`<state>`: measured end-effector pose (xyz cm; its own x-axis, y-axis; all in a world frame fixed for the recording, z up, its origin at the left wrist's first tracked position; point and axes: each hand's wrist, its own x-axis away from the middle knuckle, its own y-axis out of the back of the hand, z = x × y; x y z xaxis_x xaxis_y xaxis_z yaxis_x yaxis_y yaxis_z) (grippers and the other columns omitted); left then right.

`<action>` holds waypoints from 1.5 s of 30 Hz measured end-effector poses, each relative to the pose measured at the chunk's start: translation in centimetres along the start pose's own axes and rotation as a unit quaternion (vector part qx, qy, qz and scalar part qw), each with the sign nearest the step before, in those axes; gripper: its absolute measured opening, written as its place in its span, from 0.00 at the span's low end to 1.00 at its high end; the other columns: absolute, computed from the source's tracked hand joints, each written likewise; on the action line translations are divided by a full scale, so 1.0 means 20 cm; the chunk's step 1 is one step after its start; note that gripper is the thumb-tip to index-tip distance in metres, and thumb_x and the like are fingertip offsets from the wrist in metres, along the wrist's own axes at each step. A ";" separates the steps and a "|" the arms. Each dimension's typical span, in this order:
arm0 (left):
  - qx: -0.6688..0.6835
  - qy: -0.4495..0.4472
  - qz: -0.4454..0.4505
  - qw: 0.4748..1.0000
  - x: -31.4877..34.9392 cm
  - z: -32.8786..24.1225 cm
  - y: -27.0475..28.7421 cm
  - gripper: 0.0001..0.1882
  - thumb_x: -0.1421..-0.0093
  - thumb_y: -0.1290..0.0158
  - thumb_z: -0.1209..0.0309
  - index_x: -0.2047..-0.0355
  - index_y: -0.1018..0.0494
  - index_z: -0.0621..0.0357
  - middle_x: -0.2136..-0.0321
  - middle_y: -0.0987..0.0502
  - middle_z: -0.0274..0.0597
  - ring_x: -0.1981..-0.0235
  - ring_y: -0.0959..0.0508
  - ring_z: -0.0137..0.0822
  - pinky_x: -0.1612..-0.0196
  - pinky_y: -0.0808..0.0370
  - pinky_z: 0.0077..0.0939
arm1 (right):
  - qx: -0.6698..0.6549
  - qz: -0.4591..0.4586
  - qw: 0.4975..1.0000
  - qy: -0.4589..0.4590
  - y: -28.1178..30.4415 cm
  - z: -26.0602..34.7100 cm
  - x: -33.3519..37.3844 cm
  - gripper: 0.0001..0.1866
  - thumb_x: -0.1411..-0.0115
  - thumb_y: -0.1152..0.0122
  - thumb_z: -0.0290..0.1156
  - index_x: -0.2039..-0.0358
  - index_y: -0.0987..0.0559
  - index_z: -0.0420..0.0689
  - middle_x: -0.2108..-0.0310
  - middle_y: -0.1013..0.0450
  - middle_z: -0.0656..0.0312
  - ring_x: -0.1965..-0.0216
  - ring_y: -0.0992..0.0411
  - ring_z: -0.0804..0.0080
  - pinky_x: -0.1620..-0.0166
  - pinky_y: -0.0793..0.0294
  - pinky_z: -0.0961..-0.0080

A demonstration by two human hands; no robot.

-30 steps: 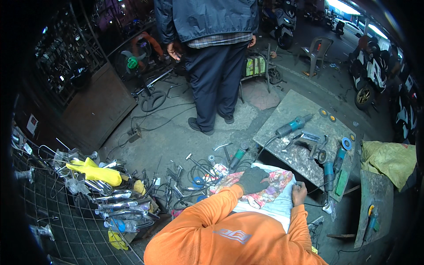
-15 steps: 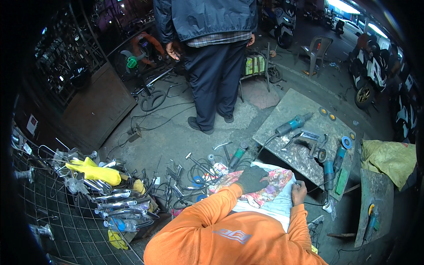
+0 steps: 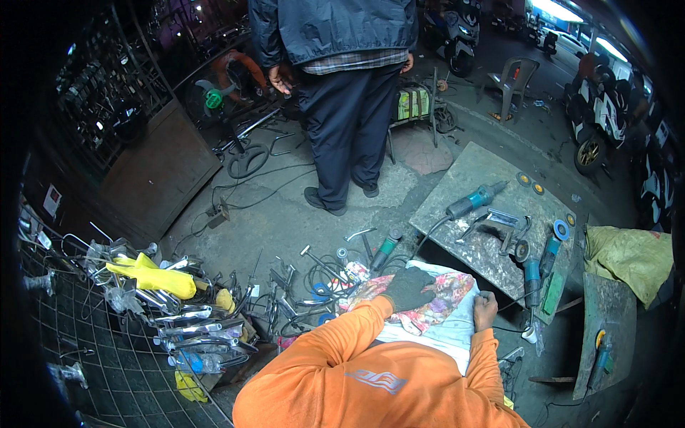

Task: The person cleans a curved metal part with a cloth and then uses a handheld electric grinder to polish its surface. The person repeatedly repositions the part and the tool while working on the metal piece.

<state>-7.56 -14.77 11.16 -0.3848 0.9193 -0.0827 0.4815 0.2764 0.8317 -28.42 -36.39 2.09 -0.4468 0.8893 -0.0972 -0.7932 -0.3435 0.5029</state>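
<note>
My left hand (image 3: 408,289), in a dark grey work glove, lies on a crumpled pink and red floral cloth (image 3: 449,294), fingers stretched across it. Under that cloth is a white cloth (image 3: 439,341) spread in front of my body. At its right edge, my bare right hand (image 3: 484,311) has its fingers curled round the white fabric. Both arms are in orange sleeves. Whatever lies beneath the fabric is hidden.
To the right stands a worn work table (image 3: 457,178) with several angle grinders, one a teal grinder (image 3: 477,201). Metal parts and yellow gloves (image 3: 153,277) pile up at left. Cables and hammers litter the floor. A person in dark trousers (image 3: 342,128) stands ahead.
</note>
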 end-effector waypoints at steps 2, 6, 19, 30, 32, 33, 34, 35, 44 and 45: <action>-0.001 -0.003 0.001 1.000 0.00 0.00 0.00 0.28 0.40 0.45 0.47 0.48 0.20 0.53 0.50 0.21 0.49 0.45 0.26 0.52 0.40 0.34 0.49 | 0.013 -0.002 1.000 -0.019 0.00 0.01 0.00 0.13 0.44 0.37 0.29 0.61 0.20 0.34 0.80 0.29 0.62 0.77 0.32 0.76 0.70 0.31 0.72; 0.001 0.000 0.006 1.000 0.00 0.00 0.00 0.27 0.40 0.44 0.48 0.48 0.20 0.53 0.51 0.21 0.50 0.46 0.26 0.52 0.40 0.34 0.49 | 0.028 -0.005 1.000 -0.001 0.01 0.03 0.01 0.13 0.44 0.37 0.28 0.60 0.21 0.33 0.81 0.30 0.63 0.78 0.33 0.76 0.70 0.31 0.73; 0.040 0.006 -0.072 0.997 0.01 0.03 -0.03 0.22 0.40 0.42 0.52 0.54 0.18 0.53 0.55 0.19 0.50 0.50 0.22 0.52 0.45 0.30 0.49 | 0.031 0.000 0.999 -0.013 0.02 0.06 0.01 0.13 0.44 0.37 0.29 0.60 0.20 0.34 0.80 0.29 0.62 0.77 0.32 0.76 0.69 0.30 0.72; 0.025 -0.002 -0.074 0.997 0.01 0.05 -0.06 0.22 0.41 0.42 0.52 0.54 0.18 0.53 0.55 0.19 0.49 0.50 0.22 0.51 0.45 0.29 0.48 | 0.024 0.002 1.000 -0.019 0.03 0.06 0.02 0.13 0.44 0.37 0.30 0.60 0.19 0.34 0.79 0.27 0.61 0.76 0.31 0.75 0.69 0.29 0.72; 0.029 0.001 -0.070 0.997 0.01 0.04 -0.05 0.22 0.41 0.42 0.52 0.54 0.18 0.53 0.55 0.19 0.49 0.50 0.22 0.51 0.45 0.29 0.48 | 0.027 0.003 0.999 -0.023 0.03 0.06 0.02 0.13 0.43 0.37 0.29 0.60 0.20 0.34 0.79 0.28 0.62 0.77 0.31 0.75 0.69 0.30 0.73; 0.029 0.004 -0.070 0.997 0.01 0.04 -0.05 0.22 0.41 0.42 0.52 0.54 0.18 0.53 0.55 0.19 0.49 0.50 0.22 0.51 0.45 0.29 0.48 | 0.024 0.003 1.000 -0.018 0.03 0.06 0.02 0.13 0.43 0.37 0.29 0.60 0.20 0.34 0.79 0.28 0.62 0.77 0.31 0.76 0.69 0.30 0.73; 0.031 0.003 -0.070 0.997 0.01 0.04 -0.05 0.22 0.41 0.42 0.53 0.54 0.18 0.53 0.56 0.19 0.49 0.50 0.22 0.51 0.45 0.29 0.48 | 0.022 0.004 1.000 -0.018 0.02 0.06 0.02 0.13 0.43 0.37 0.28 0.60 0.20 0.34 0.79 0.28 0.62 0.77 0.31 0.76 0.70 0.30 0.73; 0.032 0.003 -0.073 0.997 0.01 0.04 -0.05 0.21 0.41 0.42 0.53 0.54 0.18 0.53 0.56 0.19 0.49 0.50 0.22 0.51 0.45 0.29 0.48 | 0.022 0.006 0.999 -0.022 0.02 0.06 0.02 0.13 0.43 0.38 0.28 0.60 0.20 0.34 0.79 0.28 0.62 0.77 0.31 0.76 0.70 0.30 0.73; 0.025 -0.002 -0.070 0.997 0.00 0.04 -0.05 0.22 0.41 0.42 0.52 0.54 0.18 0.54 0.55 0.19 0.50 0.51 0.22 0.52 0.46 0.28 0.47 | -0.003 0.007 0.999 -0.035 0.02 0.05 0.02 0.12 0.43 0.37 0.28 0.61 0.20 0.33 0.79 0.28 0.63 0.77 0.32 0.79 0.70 0.31 0.74; 0.019 0.003 -0.063 0.998 0.00 0.04 -0.05 0.22 0.41 0.42 0.52 0.54 0.18 0.54 0.55 0.19 0.50 0.51 0.22 0.52 0.46 0.28 0.47 | 0.002 0.005 1.000 -0.024 0.02 0.05 0.02 0.12 0.43 0.37 0.28 0.61 0.20 0.33 0.79 0.27 0.63 0.77 0.32 0.79 0.70 0.31 0.75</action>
<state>-7.35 -14.75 9.86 -0.4495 0.8747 -0.1813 0.4591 0.4003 0.7931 -28.44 -35.94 3.16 -0.4347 0.8991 -0.0508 -0.7869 -0.3518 0.5069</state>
